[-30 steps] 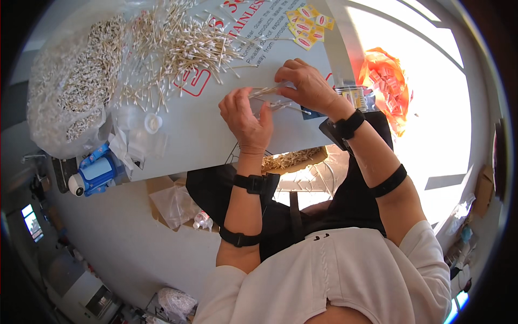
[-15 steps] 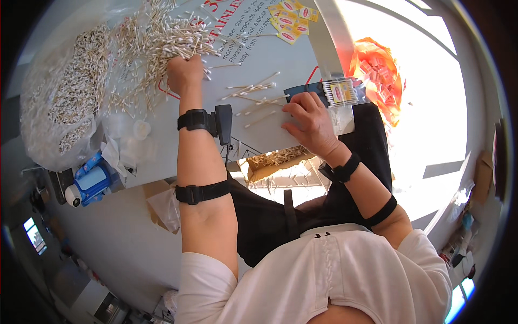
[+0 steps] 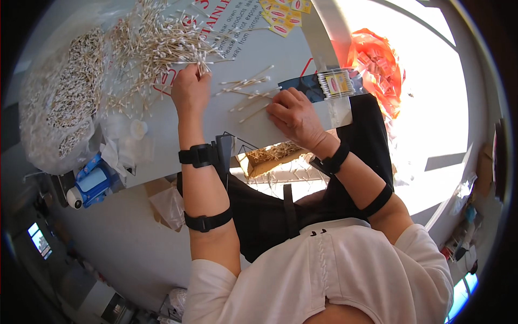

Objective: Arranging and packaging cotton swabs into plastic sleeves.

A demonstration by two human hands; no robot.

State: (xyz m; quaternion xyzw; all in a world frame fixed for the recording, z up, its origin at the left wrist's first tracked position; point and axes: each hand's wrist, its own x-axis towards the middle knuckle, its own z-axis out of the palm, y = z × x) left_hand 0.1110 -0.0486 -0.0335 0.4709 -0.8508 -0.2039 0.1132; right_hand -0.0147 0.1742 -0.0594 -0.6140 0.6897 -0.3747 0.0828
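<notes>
My left hand [image 3: 190, 90] is closed at the near edge of a big loose heap of cotton swabs [image 3: 162, 51], with white tips fanning out above its fingers. On the right, my right hand [image 3: 295, 116] rests low over the table, fingers curled together. A few loose swabs [image 3: 245, 82] lie just left of it, one reaching its fingertips; whether these grip it is hidden. Beyond the knuckles is a dark blue strip [image 3: 307, 86]. At its right end sits a flat row of swabs with a yellow label card [image 3: 338, 83].
A clear bag full of swabs [image 3: 75, 97] stands at the left. Yellow cards [image 3: 283, 19] lie at the far edge. An orange bag [image 3: 375, 67] with red pieces is right of the table. A box of swabs [image 3: 270, 156] sits below the near edge, a blue-and-white bottle-like item [image 3: 91, 183] lower left.
My left hand has drawn back slightly toward me from the heap, swab tips now showing at its fingers. My right hand has shifted a little left and its fingers have curled in.
</notes>
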